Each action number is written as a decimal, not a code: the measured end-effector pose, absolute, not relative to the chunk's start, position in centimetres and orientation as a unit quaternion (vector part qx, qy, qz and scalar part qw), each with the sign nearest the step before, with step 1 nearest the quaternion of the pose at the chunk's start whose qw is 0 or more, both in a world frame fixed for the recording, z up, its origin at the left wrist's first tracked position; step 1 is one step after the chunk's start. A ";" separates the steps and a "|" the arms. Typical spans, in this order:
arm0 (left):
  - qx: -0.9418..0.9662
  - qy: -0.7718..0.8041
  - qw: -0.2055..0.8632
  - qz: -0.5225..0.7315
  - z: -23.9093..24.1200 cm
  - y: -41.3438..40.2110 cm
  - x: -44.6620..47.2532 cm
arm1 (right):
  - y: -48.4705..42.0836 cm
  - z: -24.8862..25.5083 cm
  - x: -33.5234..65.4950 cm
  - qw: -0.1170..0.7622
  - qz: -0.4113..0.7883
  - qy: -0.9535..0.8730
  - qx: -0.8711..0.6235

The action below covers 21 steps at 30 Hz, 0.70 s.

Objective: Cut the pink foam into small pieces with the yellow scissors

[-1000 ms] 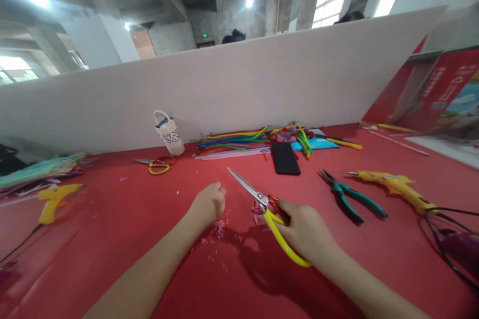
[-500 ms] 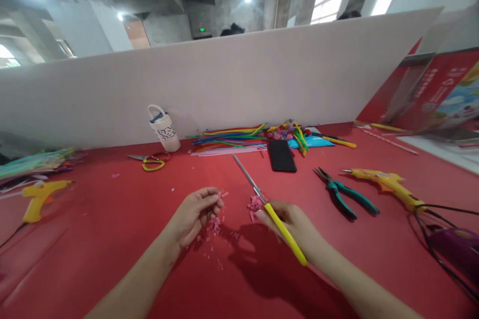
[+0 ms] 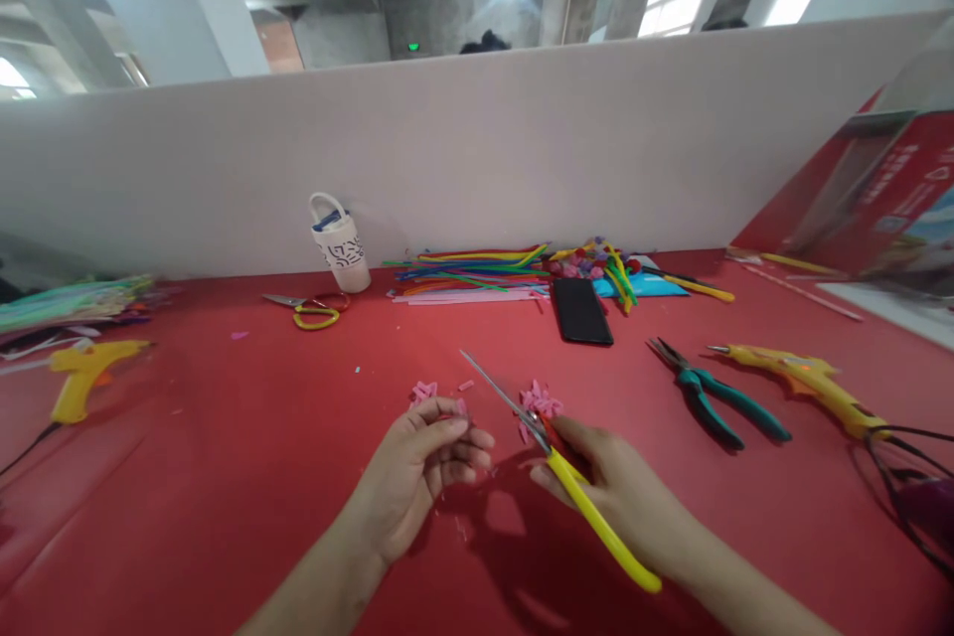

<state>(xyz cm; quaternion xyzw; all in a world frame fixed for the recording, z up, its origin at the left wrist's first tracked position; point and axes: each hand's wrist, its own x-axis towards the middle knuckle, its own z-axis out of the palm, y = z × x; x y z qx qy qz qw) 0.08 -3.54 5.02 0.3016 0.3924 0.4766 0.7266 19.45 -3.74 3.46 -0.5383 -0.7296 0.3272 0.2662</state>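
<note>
My left hand pinches a small pink piece between thumb and forefinger, its other fingers loosely curled. My right hand grips scissors with a yellow handle; the blades point up and left, close together, above the table. Behind those blades is a pile of small pink clippings. A second pink pile lies just beyond my left hand, partly covered by it. One loose pink strip rests between the two piles.
Across the red table stand or lie a white cup, other scissors, colourful pipe cleaners and a black phone. Green-handled pliers and a corded yellow glue gun are right; another glue gun is left.
The view has shifted slightly. My left hand has moved nearer the scissors, uncovering the pink pile beyond it. The scissor handles are spread wider, with an orange-red part now showing by my right hand.
</note>
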 end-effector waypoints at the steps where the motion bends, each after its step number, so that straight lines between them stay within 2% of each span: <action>1: 0.297 0.390 0.727 0.481 4.8 -3.6 0.2 | -3.9 3.5 19.5 0.264 0.333 -0.726 -0.541; 15: 0.265 0.386 0.724 0.507 4.7 -3.1 -0.4 | -3.7 3.6 19.9 0.257 0.428 -0.668 -0.552; 21: 0.277 0.421 0.702 0.504 5.5 -3.7 -0.1 | -3.9 3.8 20.0 0.236 0.390 -0.687 -0.566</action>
